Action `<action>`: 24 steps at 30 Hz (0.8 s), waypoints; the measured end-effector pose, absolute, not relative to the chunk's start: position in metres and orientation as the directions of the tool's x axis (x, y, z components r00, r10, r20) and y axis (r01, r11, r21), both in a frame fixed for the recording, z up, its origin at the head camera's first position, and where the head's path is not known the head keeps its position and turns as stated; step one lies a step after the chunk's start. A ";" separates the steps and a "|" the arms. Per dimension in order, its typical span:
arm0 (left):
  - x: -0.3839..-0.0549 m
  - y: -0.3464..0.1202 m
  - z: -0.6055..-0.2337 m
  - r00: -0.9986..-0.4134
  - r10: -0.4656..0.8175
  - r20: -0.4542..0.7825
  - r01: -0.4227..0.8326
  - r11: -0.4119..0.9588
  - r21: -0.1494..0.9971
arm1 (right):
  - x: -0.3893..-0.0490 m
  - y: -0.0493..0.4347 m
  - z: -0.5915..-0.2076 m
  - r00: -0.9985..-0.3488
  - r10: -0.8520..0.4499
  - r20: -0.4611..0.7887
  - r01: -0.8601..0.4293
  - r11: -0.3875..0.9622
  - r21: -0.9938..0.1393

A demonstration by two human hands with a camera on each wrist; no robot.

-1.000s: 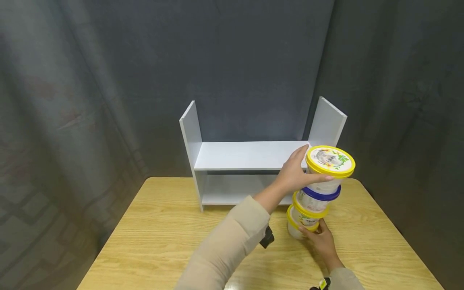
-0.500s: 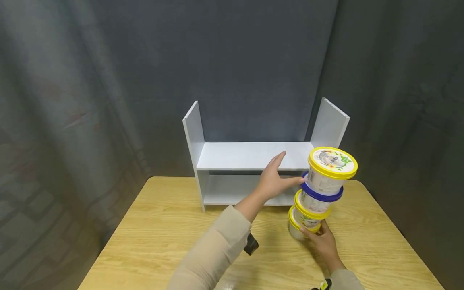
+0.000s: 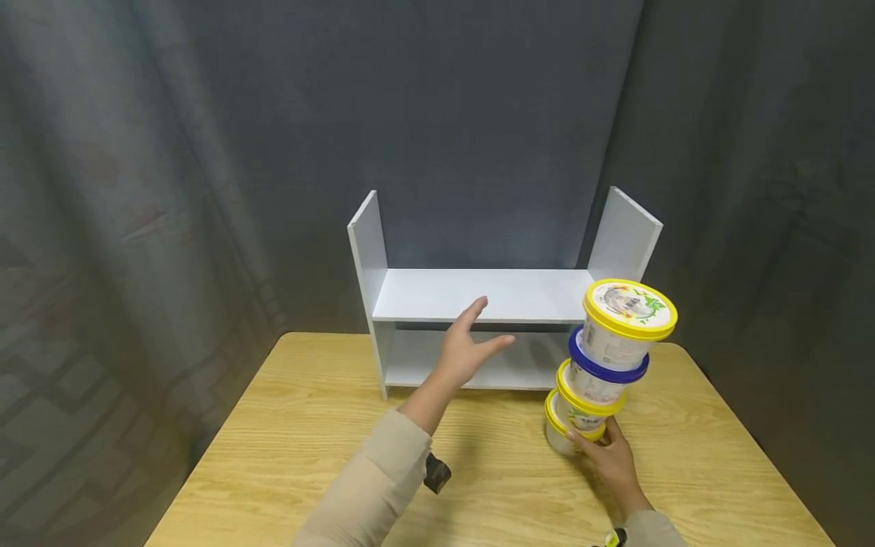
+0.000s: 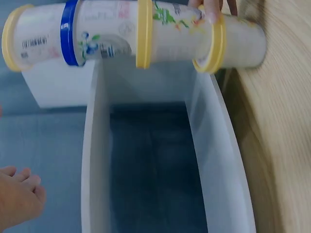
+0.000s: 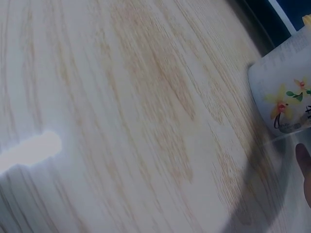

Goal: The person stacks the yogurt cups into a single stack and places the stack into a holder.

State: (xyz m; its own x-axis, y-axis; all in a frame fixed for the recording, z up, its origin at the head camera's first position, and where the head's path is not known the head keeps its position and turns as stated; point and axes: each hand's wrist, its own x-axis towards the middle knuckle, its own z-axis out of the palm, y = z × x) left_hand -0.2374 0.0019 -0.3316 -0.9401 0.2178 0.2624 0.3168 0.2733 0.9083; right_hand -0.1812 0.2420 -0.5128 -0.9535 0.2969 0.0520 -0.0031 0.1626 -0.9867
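Several round white plastic tubs with lids stand one on another in a stack at the right of the head view. The top tub [image 3: 615, 348] has a yellow lid, and under it comes a tub with a blue lid [image 3: 608, 366]. The lower two have yellow lids, and the bottom tub [image 3: 559, 439] rests on the table. My right hand [image 3: 611, 462] holds the second tub from the bottom [image 3: 582, 416] near its base, thumb in front. My left hand [image 3: 459, 353], fingers spread and holding nothing, is left of the stack, in front of the shelf.
A white two-tier shelf [image 3: 478, 295] with upright side panels stands at the table's back, just behind the stack. The wooden table [image 3: 307, 441] extends to both sides. Dark grey curtains [image 3: 478, 114] hang behind and beside it.
My left hand has let go of the top tub and moved left, away from the stack. My right hand stays at the lower tubs, and the stack remains standing.
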 end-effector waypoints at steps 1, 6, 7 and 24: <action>-0.238 -0.002 -0.333 -0.942 0.210 0.263 0.313 0.257 0.914 | -0.181 0.242 -0.512 -0.954 0.294 0.054 -0.007 0.160 -0.987; -0.240 -0.025 -0.341 -0.947 0.168 0.275 0.304 0.188 0.934 | -0.181 0.244 -0.515 -0.959 0.274 0.070 -0.031 0.145 -0.989; -0.241 -0.029 -0.343 -0.948 0.159 0.275 0.302 0.186 0.935 | -0.181 0.244 -0.516 -0.960 0.271 0.067 -0.028 0.148 -0.989; -0.251 -0.101 -0.358 -0.956 -0.116 0.270 0.244 0.202 0.949 | -0.182 0.247 -0.514 -0.962 0.274 -0.011 0.073 0.217 -0.973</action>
State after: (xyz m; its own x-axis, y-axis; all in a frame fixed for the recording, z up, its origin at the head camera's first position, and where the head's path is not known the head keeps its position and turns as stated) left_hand -0.2514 -0.1007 -0.3580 -0.9559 -0.1157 0.2700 0.2435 0.2020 0.9486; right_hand -0.1822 0.2466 -0.5142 -0.9616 0.2743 -0.0111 0.0733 0.2175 -0.9733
